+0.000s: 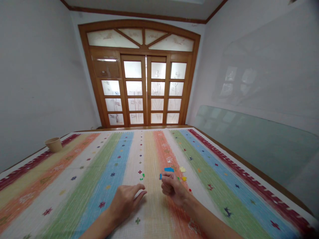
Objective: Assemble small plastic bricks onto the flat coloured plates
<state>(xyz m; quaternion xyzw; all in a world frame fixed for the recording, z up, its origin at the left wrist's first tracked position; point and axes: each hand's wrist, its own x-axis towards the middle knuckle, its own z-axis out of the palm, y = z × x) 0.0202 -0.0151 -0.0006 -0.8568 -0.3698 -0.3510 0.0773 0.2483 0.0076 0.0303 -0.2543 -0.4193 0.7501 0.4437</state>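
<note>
My left hand [127, 199] rests low over the striped cloth, thumb and forefinger apart with nothing visible between them. Just beyond its fingertips lie several tiny green pieces [142, 177]. My right hand [173, 187] is closed, and a small blue piece [160, 176] shows at its fingertips; its exact kind is too small to make out. Behind that hand is a larger flat blue piece [168, 169]. To its right are a pale yellow piece [182, 169], a brighter yellow piece [184, 178] and a small red piece [190, 190]. A green bit [178, 178] is partly hidden by the hand.
A striped, patterned cloth [97, 186] covers the table. Near the left edge stands a tan paper cup [53, 145]. A greenish glass panel [251, 132] leans along the right wall. Wooden doors with glass panes [146, 89] are at the far end.
</note>
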